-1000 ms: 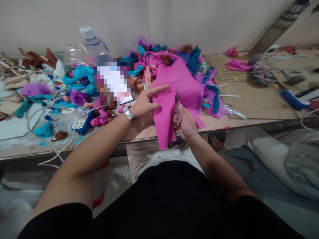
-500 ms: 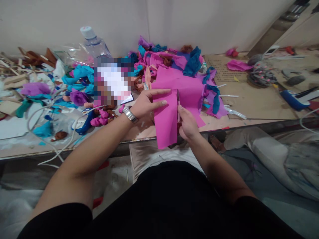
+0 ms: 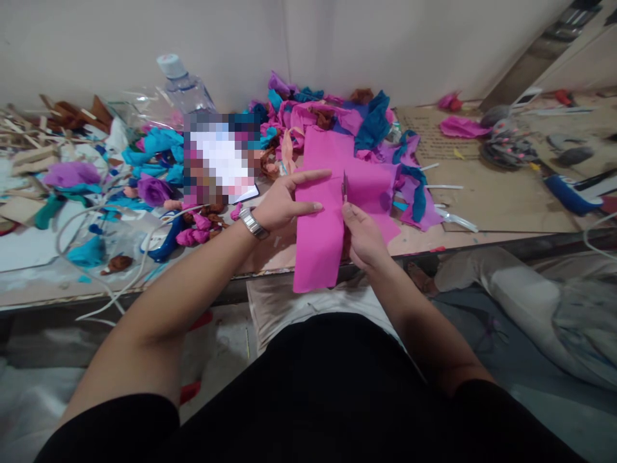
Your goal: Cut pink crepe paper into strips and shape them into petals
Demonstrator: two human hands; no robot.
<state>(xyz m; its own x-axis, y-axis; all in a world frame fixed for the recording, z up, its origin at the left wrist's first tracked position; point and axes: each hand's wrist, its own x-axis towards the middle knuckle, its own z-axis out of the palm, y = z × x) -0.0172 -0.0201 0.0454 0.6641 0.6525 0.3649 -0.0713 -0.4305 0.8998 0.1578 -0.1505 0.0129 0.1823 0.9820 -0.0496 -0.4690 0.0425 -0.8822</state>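
A large bright pink sheet of crepe paper (image 3: 318, 254) lies partly over the table and hangs past its front edge. My left hand (image 3: 284, 199) pinches its left side, with thumb and index finger stretched across the top and the other fingers hidden beneath. Scissors (image 3: 344, 186) are in my right hand (image 3: 364, 235), their blades pointing away from me at a cut in the sheet. My fingers and the paper cover most of the scissor handles. Behind the sheet lies a heap of pink, purple and teal crepe scraps (image 3: 373, 122).
A clear bottle (image 3: 186, 90) stands at the back left, near a blurred-out phone-like object (image 3: 219, 157). White cables (image 3: 62, 231), paper flowers (image 3: 154, 188) and wood pieces (image 3: 36, 154) crowd the left. Cardboard (image 3: 482, 199) covers the right side. Another person's leg (image 3: 501, 289) is at lower right.
The scissor blades now show more plainly above the paper. The sheet's hanging front part has swung slightly left and lies flatter. Both hands have stayed nearly in place.
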